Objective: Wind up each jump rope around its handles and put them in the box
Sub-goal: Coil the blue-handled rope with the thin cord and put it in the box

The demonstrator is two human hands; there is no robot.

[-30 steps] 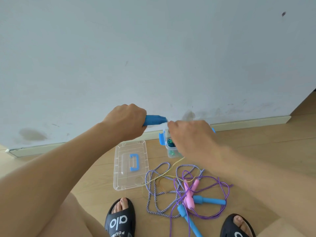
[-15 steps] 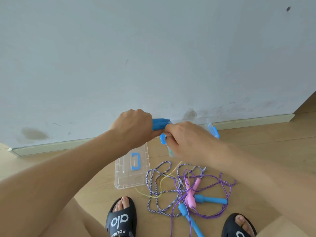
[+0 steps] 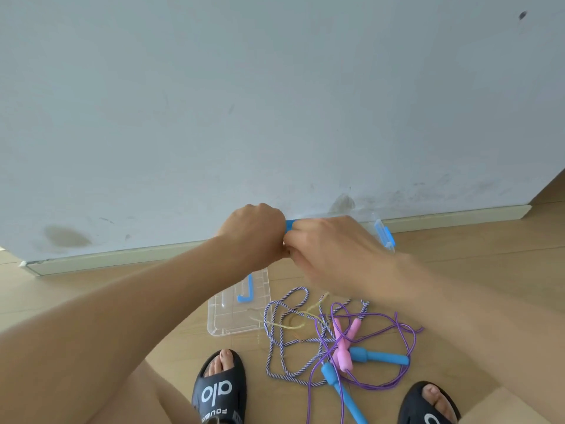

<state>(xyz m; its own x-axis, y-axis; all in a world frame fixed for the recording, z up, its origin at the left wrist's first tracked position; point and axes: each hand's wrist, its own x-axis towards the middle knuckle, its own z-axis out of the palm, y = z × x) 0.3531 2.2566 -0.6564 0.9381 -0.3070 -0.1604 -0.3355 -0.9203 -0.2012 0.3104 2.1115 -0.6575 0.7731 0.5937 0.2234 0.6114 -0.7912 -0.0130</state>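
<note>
My left hand grips a pair of blue handles, of which only the tip shows between my hands. Pressed against it, my right hand has its fingers curled at the handles, and a thin yellow rope hangs blurred from under it to the floor. The clear box with a blue latch stands by the wall, mostly hidden behind my right hand. On the floor lie a purple-and-white striped rope, a purple rope with blue handles, and pink handles, all tangled.
The clear lid with its blue handle lies flat on the wooden floor left of the ropes. My feet in black slippers stand near the pile. A pale wall with a baseboard closes the far side.
My right hand moved left and now touches my left hand at the blue handles. The yellow rope's slack on the floor has shifted.
</note>
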